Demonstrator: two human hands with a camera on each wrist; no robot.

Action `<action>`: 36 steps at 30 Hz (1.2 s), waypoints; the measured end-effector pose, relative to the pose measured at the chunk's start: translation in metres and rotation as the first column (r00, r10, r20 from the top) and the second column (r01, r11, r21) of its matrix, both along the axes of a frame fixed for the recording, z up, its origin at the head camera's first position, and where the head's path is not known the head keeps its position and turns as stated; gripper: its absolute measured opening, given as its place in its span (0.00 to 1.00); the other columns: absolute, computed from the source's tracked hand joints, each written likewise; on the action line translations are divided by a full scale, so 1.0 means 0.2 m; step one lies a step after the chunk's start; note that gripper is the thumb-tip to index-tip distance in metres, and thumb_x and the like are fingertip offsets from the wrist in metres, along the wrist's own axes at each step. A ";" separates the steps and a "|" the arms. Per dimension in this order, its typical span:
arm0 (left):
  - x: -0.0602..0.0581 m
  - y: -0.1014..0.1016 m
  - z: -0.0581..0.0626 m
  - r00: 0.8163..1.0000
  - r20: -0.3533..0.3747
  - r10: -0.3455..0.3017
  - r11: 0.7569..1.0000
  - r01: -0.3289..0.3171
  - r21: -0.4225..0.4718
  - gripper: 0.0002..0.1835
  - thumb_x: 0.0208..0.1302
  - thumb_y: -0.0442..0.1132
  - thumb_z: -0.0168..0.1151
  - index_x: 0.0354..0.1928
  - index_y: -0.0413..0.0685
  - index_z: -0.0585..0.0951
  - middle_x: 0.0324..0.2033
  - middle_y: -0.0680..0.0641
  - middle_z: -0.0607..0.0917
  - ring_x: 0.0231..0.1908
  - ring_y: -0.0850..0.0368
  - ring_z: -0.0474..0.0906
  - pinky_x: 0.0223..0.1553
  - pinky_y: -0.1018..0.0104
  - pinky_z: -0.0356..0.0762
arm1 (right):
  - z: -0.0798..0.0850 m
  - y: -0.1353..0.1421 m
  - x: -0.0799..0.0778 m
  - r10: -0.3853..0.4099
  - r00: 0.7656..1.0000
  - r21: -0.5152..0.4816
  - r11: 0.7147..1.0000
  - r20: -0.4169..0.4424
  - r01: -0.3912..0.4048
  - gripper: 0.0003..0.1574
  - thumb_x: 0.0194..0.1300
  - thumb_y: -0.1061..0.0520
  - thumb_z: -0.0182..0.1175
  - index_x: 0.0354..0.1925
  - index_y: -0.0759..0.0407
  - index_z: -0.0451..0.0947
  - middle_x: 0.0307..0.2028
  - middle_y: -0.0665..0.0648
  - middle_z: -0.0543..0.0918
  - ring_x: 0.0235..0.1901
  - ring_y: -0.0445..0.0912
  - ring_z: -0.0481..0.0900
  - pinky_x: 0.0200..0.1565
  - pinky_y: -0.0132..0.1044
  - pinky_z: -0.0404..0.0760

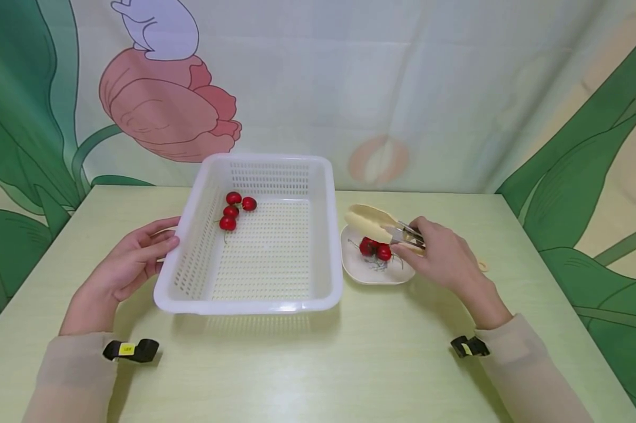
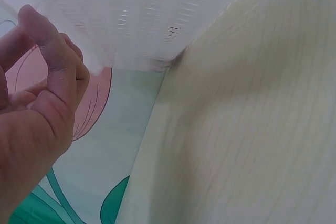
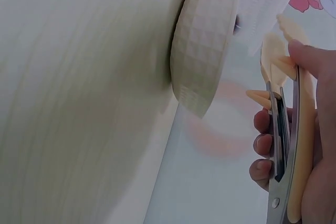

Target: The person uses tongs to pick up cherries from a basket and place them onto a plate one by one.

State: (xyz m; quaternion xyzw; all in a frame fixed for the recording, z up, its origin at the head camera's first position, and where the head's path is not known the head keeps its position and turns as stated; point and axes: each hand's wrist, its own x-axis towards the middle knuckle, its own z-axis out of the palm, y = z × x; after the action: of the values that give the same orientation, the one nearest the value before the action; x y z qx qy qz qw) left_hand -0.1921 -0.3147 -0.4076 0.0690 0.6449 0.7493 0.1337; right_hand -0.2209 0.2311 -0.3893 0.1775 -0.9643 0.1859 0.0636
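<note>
A white plastic basket (image 1: 267,306) with slotted walls stands left of centre, several red cherries (image 1: 231,211) near its back left corner. My left hand (image 1: 130,258) holds the basket's left rim, thumb and fingers curled at the edge. To the right is a small white dish (image 1: 368,275) with red cherries (image 1: 383,252) and thin stems. My right hand (image 1: 445,249) grips cream-tipped metal tongs (image 1: 368,223), which hang over the dish. In the right wrist view the tongs' heads (image 3: 273,56) stand apart with nothing between them; fingers and thumb wrap the handles.
The pale wooden table (image 1: 275,370) carries the basket and dish side by side, almost touching. Behind its back edge hangs a printed curtain (image 1: 291,94) with flowers and leaves. Under the basket's front rim lies a soft shadow.
</note>
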 end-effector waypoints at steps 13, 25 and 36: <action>0.00 0.00 0.00 1.000 -0.004 -0.004 1.000 0.004 0.000 0.21 0.78 0.33 0.55 0.68 0.54 0.69 0.54 0.51 0.83 0.48 0.56 0.85 0.49 0.61 0.84 | 0.01 -0.03 -0.02 -0.012 1.000 -0.025 1.000 0.000 0.012 0.40 0.68 0.30 0.61 0.57 0.61 0.73 0.40 0.56 0.80 0.35 0.51 0.76 0.33 0.44 0.76; 0.00 0.00 0.00 1.000 -0.010 0.004 1.000 -0.005 -0.013 0.21 0.78 0.33 0.55 0.68 0.54 0.69 0.54 0.51 0.84 0.48 0.56 0.86 0.48 0.62 0.85 | 0.06 -0.09 -0.06 -0.015 0.997 -0.073 0.997 -0.075 0.010 0.40 0.67 0.28 0.61 0.58 0.59 0.73 0.42 0.55 0.80 0.37 0.50 0.76 0.35 0.47 0.77; 0.00 0.00 0.00 1.000 -0.005 0.008 1.000 -0.008 -0.005 0.21 0.78 0.32 0.55 0.68 0.53 0.69 0.53 0.51 0.84 0.47 0.55 0.86 0.47 0.62 0.85 | 0.18 -0.22 -0.10 0.028 0.997 -0.041 0.999 -0.074 -0.031 0.39 0.67 0.29 0.60 0.59 0.58 0.73 0.43 0.54 0.80 0.39 0.49 0.77 0.38 0.48 0.78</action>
State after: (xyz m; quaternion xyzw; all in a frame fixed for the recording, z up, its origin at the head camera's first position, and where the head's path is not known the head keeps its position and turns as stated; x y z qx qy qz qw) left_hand -0.1920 -0.3145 -0.4069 0.0680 0.6475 0.7479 0.1294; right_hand -0.2403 0.1867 -0.3530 0.1972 -0.9545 0.2004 0.0998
